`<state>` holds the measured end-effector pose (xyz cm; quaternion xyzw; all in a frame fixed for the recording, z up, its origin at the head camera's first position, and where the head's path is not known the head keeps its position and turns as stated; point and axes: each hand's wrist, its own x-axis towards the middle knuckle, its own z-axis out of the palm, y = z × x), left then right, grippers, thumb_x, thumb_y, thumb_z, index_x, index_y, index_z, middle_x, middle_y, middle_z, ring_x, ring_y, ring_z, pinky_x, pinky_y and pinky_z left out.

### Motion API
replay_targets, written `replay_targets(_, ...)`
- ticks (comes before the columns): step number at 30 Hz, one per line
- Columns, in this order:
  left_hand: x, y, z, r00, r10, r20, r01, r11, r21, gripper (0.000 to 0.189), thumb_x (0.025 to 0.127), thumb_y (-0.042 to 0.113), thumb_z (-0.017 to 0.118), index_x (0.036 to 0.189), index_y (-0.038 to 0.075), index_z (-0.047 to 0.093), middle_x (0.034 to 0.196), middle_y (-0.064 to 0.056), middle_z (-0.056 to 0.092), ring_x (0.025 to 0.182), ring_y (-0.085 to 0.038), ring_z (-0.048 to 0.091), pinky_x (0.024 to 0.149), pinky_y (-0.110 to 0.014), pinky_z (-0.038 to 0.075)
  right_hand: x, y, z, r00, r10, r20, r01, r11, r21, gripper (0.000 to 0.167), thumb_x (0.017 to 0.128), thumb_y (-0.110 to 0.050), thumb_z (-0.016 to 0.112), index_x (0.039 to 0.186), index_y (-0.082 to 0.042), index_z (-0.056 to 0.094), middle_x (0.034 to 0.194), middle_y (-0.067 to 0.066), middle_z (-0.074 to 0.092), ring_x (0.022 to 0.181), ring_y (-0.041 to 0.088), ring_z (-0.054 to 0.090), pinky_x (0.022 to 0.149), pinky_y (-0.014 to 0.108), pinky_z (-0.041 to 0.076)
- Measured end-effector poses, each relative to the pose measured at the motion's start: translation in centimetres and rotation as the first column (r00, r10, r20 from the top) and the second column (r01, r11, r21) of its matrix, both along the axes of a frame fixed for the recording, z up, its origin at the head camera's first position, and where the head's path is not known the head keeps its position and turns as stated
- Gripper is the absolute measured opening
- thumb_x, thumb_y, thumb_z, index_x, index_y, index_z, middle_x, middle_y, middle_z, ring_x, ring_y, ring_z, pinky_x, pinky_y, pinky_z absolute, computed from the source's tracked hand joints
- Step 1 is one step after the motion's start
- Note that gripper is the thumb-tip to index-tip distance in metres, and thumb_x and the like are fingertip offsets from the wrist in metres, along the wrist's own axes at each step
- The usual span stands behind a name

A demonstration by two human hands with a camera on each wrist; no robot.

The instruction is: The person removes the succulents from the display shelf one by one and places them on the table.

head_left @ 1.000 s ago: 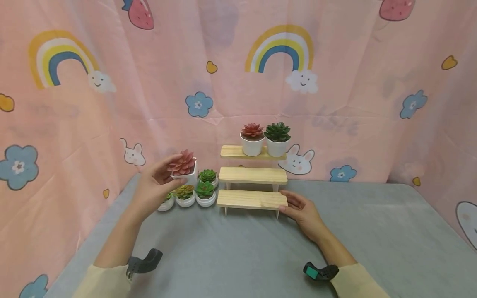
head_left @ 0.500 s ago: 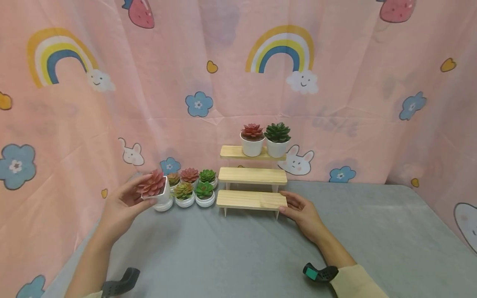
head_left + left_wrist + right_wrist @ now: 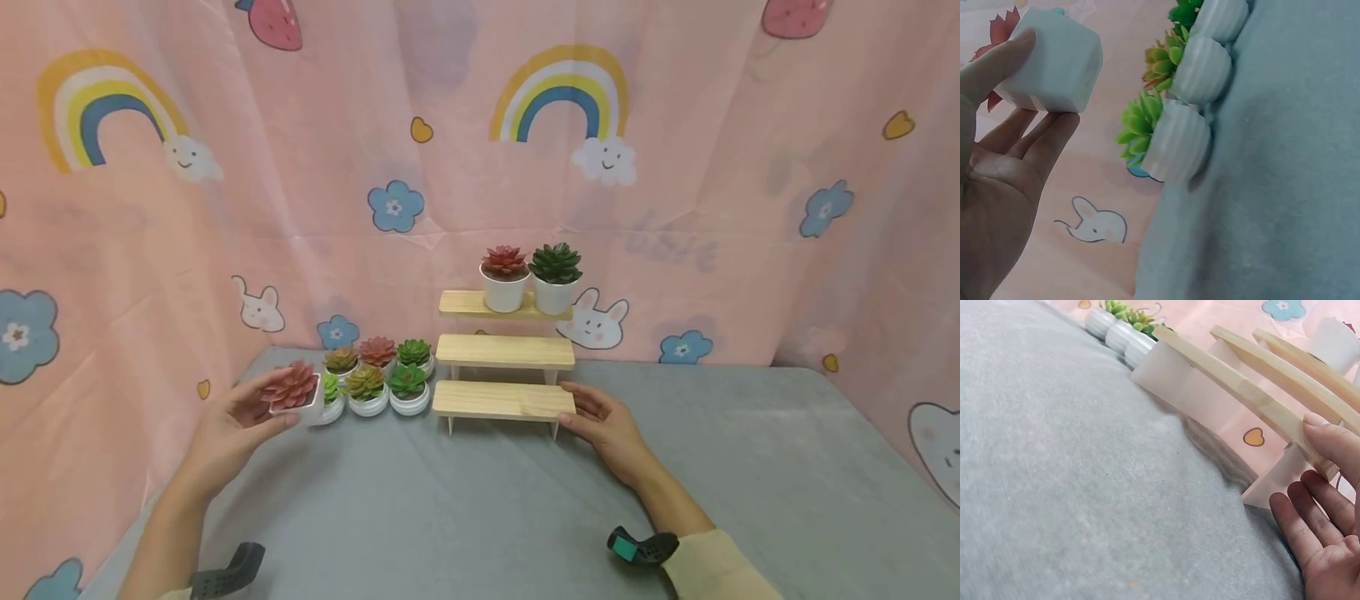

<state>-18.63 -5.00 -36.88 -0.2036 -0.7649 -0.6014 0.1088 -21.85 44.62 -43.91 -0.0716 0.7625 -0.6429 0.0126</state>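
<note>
My left hand (image 3: 217,437) holds a pink-red succulent in a square white pot (image 3: 1057,62), thumb on one side and fingers on another. The pot is tilted and raised at the left end of a group of small succulents in ribbed white pots (image 3: 1179,140). In the head view it partly covers the light green succulent (image 3: 331,389). My right hand (image 3: 611,433) grips the right end of the lowest board of a three-step wooden plant stand (image 3: 502,400). Its thumb lies on the board's edge, with fingers below, beside the stand's leg (image 3: 1279,475).
On the stand's top board are a red succulent (image 3: 504,275) and a dark green succulent (image 3: 555,279) in round white pots. Grey cloth (image 3: 450,517) covers the table. A pink patterned curtain (image 3: 300,167) hangs directly behind it.
My left hand has carried the square-potted succulent left and down from over the small pots, uncovering most of them. My right hand stays on the stand.
</note>
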Motion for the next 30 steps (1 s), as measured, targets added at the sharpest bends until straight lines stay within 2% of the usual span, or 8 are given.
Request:
replay_targets(5, -0.5, 0.8, -1.1, 0.998, 0.011, 0.055, -0.008, 0.999, -0.046, 0.057, 0.089, -0.001, 0.073, 0.143, 0.0, 0.053, 0.132, 0.023, 0.064, 0.116, 0.006, 0.064, 0.091, -0.012, 0.055, 0.0, 0.1, 0.2, 1.0, -0.01, 0.006, 0.01, 1.0, 0.016, 0.063, 0.093, -0.017, 0.074, 0.148, -0.002, 0.047, 0.149, 0.026, 0.051, 0.112, -0.004, 0.062, 0.091, 0.013, 0.054)
replay_targets(8, -0.8, 2.1, -2.1, 0.995, -0.023, 0.101, 0.028, 0.998, -0.051, 0.059, 0.088, 0.002, 0.075, 0.143, 0.001, 0.054, 0.132, 0.022, 0.065, 0.116, 0.005, 0.065, 0.093, -0.013, 0.055, 0.0, 0.1, 0.2, 1.0, -0.011, 0.007, 0.011, 1.0, 0.018, 0.062, 0.093, -0.017, 0.074, 0.148, -0.003, 0.047, 0.149, 0.026, 0.051, 0.112, -0.004, 0.062, 0.091, 0.013, 0.054)
replay_targets(12, -1.4, 4.4, -3.6, 0.979, -0.14, 0.149, 0.146, 0.989, -0.033, 0.06, 0.088, 0.002, 0.075, 0.143, 0.002, 0.054, 0.137, 0.006, 0.067, 0.118, -0.003, 0.067, 0.096, -0.019, 0.056, 0.0, 0.1, 0.2, 1.0, -0.008, 0.012, 0.008, 1.0, 0.021, 0.063, 0.093, -0.019, 0.074, 0.148, -0.004, 0.047, 0.149, 0.025, 0.051, 0.114, -0.002, 0.062, 0.092, 0.013, 0.054)
replay_targets(15, -1.7, 5.6, -4.7, 0.966, -0.185, 0.18, 0.196, 0.98, -0.042, 0.059, 0.088, 0.004, 0.076, 0.143, 0.006, 0.056, 0.141, -0.008, 0.064, 0.118, -0.006, 0.068, 0.097, -0.023, 0.056, 0.0, 0.0, 0.1, 1.0, -0.01, 0.016, 0.01, 1.0, 0.02, 0.063, 0.093, -0.019, 0.074, 0.148, -0.004, 0.047, 0.149, 0.024, 0.051, 0.114, -0.002, 0.062, 0.092, 0.013, 0.054)
replay_targets(16, -1.7, 6.0, -4.9, 0.966, -0.18, 0.185, 0.193, 0.98, -0.052, 0.058, 0.087, 0.005, 0.076, 0.142, 0.006, 0.057, 0.141, -0.011, 0.063, 0.117, -0.006, 0.068, 0.096, -0.022, 0.057, 0.0, 0.1, 0.1, 1.0, -0.012, 0.016, 0.011, 1.0, 0.017, 0.063, 0.093, -0.019, 0.074, 0.148, -0.004, 0.047, 0.149, 0.024, 0.051, 0.114, -0.002, 0.062, 0.092, 0.013, 0.054)
replay_targets(22, -1.8, 7.1, -5.4, 0.969, -0.138, 0.206, 0.149, 0.988, -0.04, 0.059, 0.086, 0.005, 0.078, 0.141, 0.003, 0.057, 0.143, -0.019, 0.06, 0.116, 0.0, 0.066, 0.097, -0.017, 0.054, -0.2, 0.1, 0.0, 1.0, 0.005, 0.0, -0.005, 1.0, -0.017, 0.062, 0.093, -0.014, 0.073, 0.147, -0.001, 0.047, 0.148, 0.027, 0.051, 0.111, -0.004, 0.063, 0.091, 0.014, 0.055)
replay_targets(27, -2.1, 7.8, -5.4, 0.957, -0.207, 0.202, 0.207, 0.978, 0.018, 0.06, 0.087, 0.003, 0.076, 0.143, 0.002, 0.054, 0.145, -0.017, 0.059, 0.121, -0.006, 0.066, 0.101, -0.02, 0.053, -0.2, 0.1, -0.1, 1.0, 0.012, -0.009, -0.012, 1.0, -0.027, 0.062, 0.093, -0.013, 0.073, 0.147, 0.0, 0.047, 0.147, 0.028, 0.051, 0.11, -0.004, 0.064, 0.09, 0.014, 0.055)
replay_targets(30, -2.4, 8.3, -5.4, 0.956, -0.23, 0.181, 0.231, 0.973, 0.021, 0.061, 0.086, 0.002, 0.076, 0.143, 0.001, 0.054, 0.146, -0.018, 0.057, 0.121, -0.005, 0.065, 0.101, -0.02, 0.053, -0.2, 0.1, -0.2, 1.0, 0.008, -0.012, -0.008, 1.0, -0.024, 0.062, 0.093, -0.013, 0.073, 0.147, 0.0, 0.047, 0.146, 0.029, 0.052, 0.11, -0.004, 0.064, 0.09, 0.014, 0.055)
